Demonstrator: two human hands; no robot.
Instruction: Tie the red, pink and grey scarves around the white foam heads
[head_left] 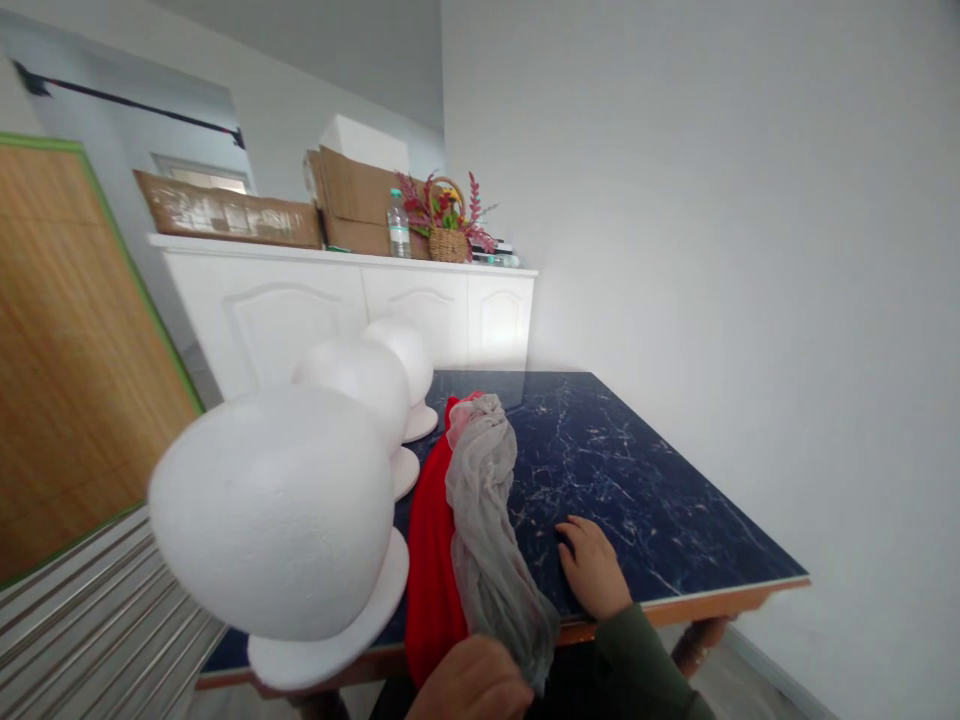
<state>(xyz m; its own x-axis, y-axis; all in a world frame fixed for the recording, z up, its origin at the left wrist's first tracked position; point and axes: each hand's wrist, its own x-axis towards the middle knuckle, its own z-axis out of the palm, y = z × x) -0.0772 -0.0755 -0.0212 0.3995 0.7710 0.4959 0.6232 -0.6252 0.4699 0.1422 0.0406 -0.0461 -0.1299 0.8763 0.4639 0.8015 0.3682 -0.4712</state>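
A sheer grey scarf [484,500] lies lengthwise over the table, its near end hanging past the front edge. Beside it on the left, partly under it, is a red scarf [431,560]. My left hand [474,682] is at the bottom, fingers curled closed at the near end of the grey scarf; the fingertips are partly hidden. Resting on the tabletop right of the scarves, my right hand [592,568] is open with nothing in it. Three white foam mannequin heads [281,510] on round bases stand in a row left of the scarves.
The dark blue marbled table [622,470] has a wooden edge. Behind it, a white cabinet [292,310] carries cardboard boxes [360,205], a water bottle [398,225] and a flower basket [448,245]. A metal rack [97,620] stands at left, near a wood-toned panel [67,350].
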